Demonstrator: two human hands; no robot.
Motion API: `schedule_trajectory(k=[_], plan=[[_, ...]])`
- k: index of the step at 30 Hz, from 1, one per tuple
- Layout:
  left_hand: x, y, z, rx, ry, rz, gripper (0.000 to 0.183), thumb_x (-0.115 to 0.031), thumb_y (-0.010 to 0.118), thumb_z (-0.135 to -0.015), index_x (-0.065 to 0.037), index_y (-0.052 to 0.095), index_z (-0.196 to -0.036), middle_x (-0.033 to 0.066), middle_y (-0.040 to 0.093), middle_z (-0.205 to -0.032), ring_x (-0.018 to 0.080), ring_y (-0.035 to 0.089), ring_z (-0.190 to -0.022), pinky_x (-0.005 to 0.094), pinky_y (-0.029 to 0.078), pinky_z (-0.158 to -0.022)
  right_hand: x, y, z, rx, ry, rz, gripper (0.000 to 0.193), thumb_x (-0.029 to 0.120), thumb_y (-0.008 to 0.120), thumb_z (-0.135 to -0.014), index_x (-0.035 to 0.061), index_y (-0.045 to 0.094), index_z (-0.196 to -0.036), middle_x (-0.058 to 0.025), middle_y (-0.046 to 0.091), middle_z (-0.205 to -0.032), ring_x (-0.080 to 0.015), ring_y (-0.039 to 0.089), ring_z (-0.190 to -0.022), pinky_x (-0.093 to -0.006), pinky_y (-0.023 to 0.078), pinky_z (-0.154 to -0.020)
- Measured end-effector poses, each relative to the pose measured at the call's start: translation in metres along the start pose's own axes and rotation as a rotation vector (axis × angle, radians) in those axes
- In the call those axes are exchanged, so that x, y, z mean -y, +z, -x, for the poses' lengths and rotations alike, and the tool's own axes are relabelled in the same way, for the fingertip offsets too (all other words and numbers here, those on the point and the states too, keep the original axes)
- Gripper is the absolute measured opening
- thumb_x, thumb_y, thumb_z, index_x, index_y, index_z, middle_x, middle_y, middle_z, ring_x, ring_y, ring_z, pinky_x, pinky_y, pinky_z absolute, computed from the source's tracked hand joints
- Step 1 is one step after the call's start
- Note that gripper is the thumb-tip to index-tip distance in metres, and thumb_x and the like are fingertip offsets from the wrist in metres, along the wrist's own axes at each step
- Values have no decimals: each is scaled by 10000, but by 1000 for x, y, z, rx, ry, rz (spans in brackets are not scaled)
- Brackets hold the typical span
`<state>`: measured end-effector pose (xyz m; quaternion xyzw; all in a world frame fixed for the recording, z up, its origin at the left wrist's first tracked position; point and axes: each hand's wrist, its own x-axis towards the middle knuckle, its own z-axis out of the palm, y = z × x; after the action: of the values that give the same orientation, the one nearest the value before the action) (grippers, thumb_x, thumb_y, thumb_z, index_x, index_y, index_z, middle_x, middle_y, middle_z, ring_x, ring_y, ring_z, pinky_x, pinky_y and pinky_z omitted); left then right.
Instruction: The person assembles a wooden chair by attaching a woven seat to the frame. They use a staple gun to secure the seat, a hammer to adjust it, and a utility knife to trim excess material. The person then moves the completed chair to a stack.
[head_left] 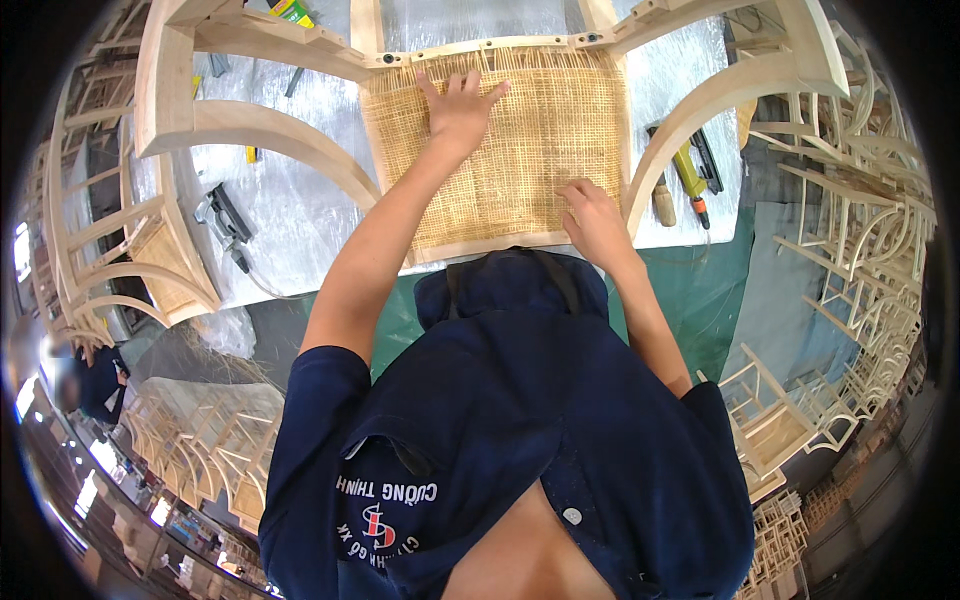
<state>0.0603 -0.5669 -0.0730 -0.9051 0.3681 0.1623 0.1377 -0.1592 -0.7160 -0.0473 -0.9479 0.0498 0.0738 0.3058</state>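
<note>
A woven cane panel (530, 140) lies over the seat of a pale wooden chair frame (280, 125) in front of me. Loose cane ends fringe its far edge, beside a wooden rail (480, 47) with several screw holes. My left hand (462, 112) rests on the far left part of the cane with its fingers spread. Near the panel's right side, my right hand (594, 218) touches the weave, its fingers slightly bent and the thumb apart from them. I see nothing held in either hand.
On the plastic-covered table (290, 190) lie an air stapler (226, 218) at left and a yellow-and-black air tool (692, 172) beside a wooden handle (663, 204) at right. Chair frames (850, 200) crowd both sides. Another person (100, 385) is far left.
</note>
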Motion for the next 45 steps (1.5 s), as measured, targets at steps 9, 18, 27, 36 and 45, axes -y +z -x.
schedule_trajectory(k=[9, 18, 27, 36, 45], plan=[[-9, 3, 3, -41, -16, 32, 842, 86, 462, -831, -402, 275, -1491, 100, 427, -1285, 267, 405, -1274, 766, 102, -1083, -107, -46, 69, -235, 486, 12, 289, 98, 611, -867, -1, 613, -1138, -215, 657, -1023, -386, 647, -919, -447, 512, -822], [-17, 0, 5, 3, -83, -49, 882, 64, 487, -806, -387, 214, -1512, 140, 280, -1481, 371, 356, -1335, 803, 147, -1043, -158, -14, 83, -177, 551, 80, 487, 226, 673, -842, 9, 506, -1245, -261, 545, -1188, -437, 557, -1075, -493, 468, -886], [-26, -8, 1, 93, -120, -74, 868, 19, 521, -826, -387, 192, -1519, 145, 286, -1480, 353, 402, -1298, 775, 139, -1065, -155, 16, 62, -334, 755, 187, 622, 282, 691, -828, 17, 425, -1324, -256, 512, -1221, -465, 536, -1079, -521, 458, -912], [-22, -2, 2, 50, -144, -35, 845, 24, 500, -826, -398, 232, -1507, 142, 236, -1534, 353, 356, -1353, 763, 130, -1074, -79, 16, 89, -539, 109, -101, 373, -28, 571, -796, 24, 575, -1165, -178, 553, -1179, -363, 559, -1094, -416, 467, -911], [-29, -7, -3, 54, -165, -11, 818, 46, 501, -834, -376, 278, -1499, 169, 182, -1575, 376, 352, -1377, 765, 112, -1074, -6, 80, 87, 19, -14, 10, 619, -4, 574, -772, 167, 521, -1364, -298, 298, -1486, -456, 325, -1362, -466, 352, -1097]])
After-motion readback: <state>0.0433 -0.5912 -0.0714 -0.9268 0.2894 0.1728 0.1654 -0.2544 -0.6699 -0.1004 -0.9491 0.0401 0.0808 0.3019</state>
